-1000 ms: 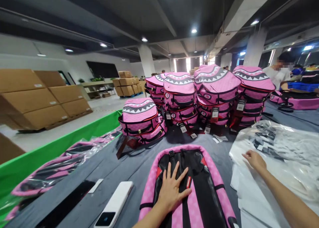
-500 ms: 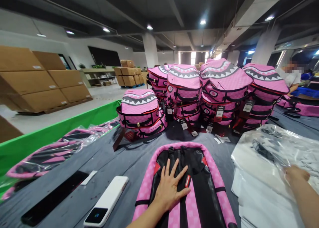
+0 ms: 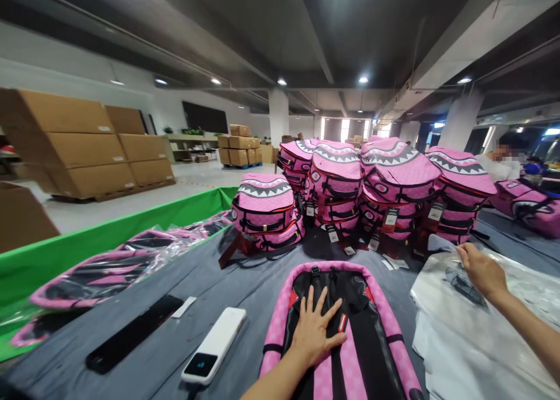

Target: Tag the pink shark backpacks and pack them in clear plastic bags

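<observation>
A pink and black backpack [image 3: 370, 347] lies on the grey-covered table, its strap side facing up. My left hand [image 3: 315, 330] rests flat on that black and pink back panel with its fingers spread. To the right is a pile of clear and white plastic bags [image 3: 450, 336], some with dark print. My right hand [image 3: 483, 272] is closed at the pile's far edge, thumb and fingers pinching a plastic bag and lifting its corner a little.
Stacked pink backpacks [image 3: 335, 181] with hanging tags stand at the back. Left are a white power bank [image 3: 214, 344], a black phone [image 3: 135, 333] and plastic-wrapped backpacks [image 3: 100, 274] beside a green barrier [image 3: 131, 228]. A person [image 3: 503, 161] is at the far right.
My right hand has moved up and left from the middle of the plastic pile to its far edge, raising a bag's corner. My left hand stays on the backpack. The view has shifted.
</observation>
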`<state>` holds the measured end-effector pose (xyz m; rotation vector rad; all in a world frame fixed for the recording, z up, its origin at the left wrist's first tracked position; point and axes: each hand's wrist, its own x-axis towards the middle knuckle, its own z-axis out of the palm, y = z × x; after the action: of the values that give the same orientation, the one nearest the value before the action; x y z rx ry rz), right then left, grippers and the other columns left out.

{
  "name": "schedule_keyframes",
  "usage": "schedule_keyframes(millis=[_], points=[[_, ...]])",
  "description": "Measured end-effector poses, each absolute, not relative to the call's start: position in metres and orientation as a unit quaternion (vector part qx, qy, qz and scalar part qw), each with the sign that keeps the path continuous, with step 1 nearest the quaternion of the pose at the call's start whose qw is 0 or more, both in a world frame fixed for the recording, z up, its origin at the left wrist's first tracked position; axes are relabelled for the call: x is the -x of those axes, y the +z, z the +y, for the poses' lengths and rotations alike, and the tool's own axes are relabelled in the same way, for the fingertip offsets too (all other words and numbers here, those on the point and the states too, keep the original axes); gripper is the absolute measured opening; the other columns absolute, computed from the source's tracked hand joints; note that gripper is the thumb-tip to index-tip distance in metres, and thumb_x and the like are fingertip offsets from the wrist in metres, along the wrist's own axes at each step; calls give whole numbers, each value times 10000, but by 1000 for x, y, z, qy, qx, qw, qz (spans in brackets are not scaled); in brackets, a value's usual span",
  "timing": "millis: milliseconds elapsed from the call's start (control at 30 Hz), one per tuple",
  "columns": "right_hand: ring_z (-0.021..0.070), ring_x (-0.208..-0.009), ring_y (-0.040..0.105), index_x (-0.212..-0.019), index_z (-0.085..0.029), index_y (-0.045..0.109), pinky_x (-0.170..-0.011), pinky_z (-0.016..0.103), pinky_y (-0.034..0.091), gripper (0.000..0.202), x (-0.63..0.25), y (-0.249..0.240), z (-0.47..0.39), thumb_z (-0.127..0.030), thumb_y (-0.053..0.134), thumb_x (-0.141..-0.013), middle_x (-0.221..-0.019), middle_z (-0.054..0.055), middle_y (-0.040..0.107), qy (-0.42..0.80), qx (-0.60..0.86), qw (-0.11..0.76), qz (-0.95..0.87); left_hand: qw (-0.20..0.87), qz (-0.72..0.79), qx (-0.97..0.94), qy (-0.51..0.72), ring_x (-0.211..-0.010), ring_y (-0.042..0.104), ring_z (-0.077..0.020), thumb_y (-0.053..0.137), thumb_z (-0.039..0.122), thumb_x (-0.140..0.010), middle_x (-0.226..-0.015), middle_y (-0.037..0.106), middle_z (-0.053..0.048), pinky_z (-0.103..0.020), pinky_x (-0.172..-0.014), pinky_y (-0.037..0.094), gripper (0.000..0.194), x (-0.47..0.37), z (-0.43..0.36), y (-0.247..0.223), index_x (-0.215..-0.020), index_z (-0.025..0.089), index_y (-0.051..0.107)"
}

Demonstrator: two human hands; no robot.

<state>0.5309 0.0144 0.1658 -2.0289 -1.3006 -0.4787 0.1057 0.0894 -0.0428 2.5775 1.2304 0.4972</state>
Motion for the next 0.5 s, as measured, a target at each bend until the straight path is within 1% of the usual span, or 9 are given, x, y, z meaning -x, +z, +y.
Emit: schedule_keyframes(millis=[100, 167, 200, 267, 300, 367, 433, 467, 500], points=[[265, -530, 536, -797, -266, 510, -576, 362, 329, 228, -462, 178, 28, -363, 364, -943, -629, 82, 566, -179, 752, 351, -528, 133, 408, -884, 188, -1559, 28, -492, 544, 807, -852, -1720, 157, -18, -747, -1193, 119, 807, -104, 92, -43, -1554, 477, 325], [266, -670, 635, -887, -251, 562, -636, 343, 392, 281, -404, 176, 36, -359, 323, -987, -751, 97, 647, -155, 717, 351, -582, 147, 400, -881, 206, -1562, 38, -483, 559, 795, -853, -1712, 196, -43, -750, -1196, 84, 788, -106, 92, -39, -1540, 447, 394], [253, -735, 658, -950, -248, 587, -667, 324, 404, 308, -374, 171, 40, -369, 310, -1012, -812, 90, 676, -140, 696, 345, -614, 167, 391, -876, 229, -1564, 51, -473, 576, 794, -842, -1704, 231, -54, -745, -1202, 56, 777, -107, 89, -35, -1516, 424, 459], [225, -721, 658, -1006, -248, 613, -661, 294, 388, 313, -317, 155, 45, -393, 336, -1030, -805, 62, 689, -103, 665, 332, -661, 278, 364, -832, 314, -1558, 135, -452, 640, 802, -784, -1637, 388, -95, -705, -1226, 27, 769, -108, 80, -26, -1393, 333, 640], [220, -685, 647, -980, -245, 613, -628, 287, 365, 277, -291, 144, 45, -380, 374, -1016, -757, 50, 679, -78, 654, 325, -678, 350, 347, -793, 359, -1537, 227, -435, 618, 821, -782, -1565, 491, -119, -676, -1240, 67, 762, -107, 72, -21, -1316, 285, 704], [204, -620, 621, -886, -246, 594, -580, 272, 327, 181, -249, 122, 40, -326, 453, -965, -667, 18, 642, -16, 627, 312, -714, 470, 324, -707, 417, -1424, 455, -378, 423, 843, -872, -1393, 641, -148, -608, -1212, 276, 795, -102, 51, -11, -1253, 217, 730], [186, -596, 601, -791, -250, 541, -571, 260, 331, 155, -221, 101, 25, -288, 473, -925, -633, -6, 614, 52, 591, 306, -745, 553, 344, -612, 447, -1223, 637, -314, 279, 796, -945, -1271, 701, -162, -510, -1055, 487, 820, -94, 28, -3, -1276, 172, 695], [181, -606, 598, -759, -252, 515, -583, 259, 350, 176, -213, 92, 17, -297, 466, -922, -643, -10, 611, 85, 570, 307, -757, 575, 368, -562, 467, -1108, 688, -287, 302, 788, -944, -1209, 720, -166, -456, -957, 542, 808, -89, 18, 0, -1252, 151, 694], [183, -626, 600, -741, -254, 498, -604, 266, 373, 204, -207, 84, 8, -323, 455, -927, -665, -9, 615, 115, 552, 309, -765, 589, 390, -508, 492, -994, 710, -263, 398, 796, -910, -1119, 738, -163, -408, -874, 561, 784, -85, 10, 2, -1179, 129, 712]])
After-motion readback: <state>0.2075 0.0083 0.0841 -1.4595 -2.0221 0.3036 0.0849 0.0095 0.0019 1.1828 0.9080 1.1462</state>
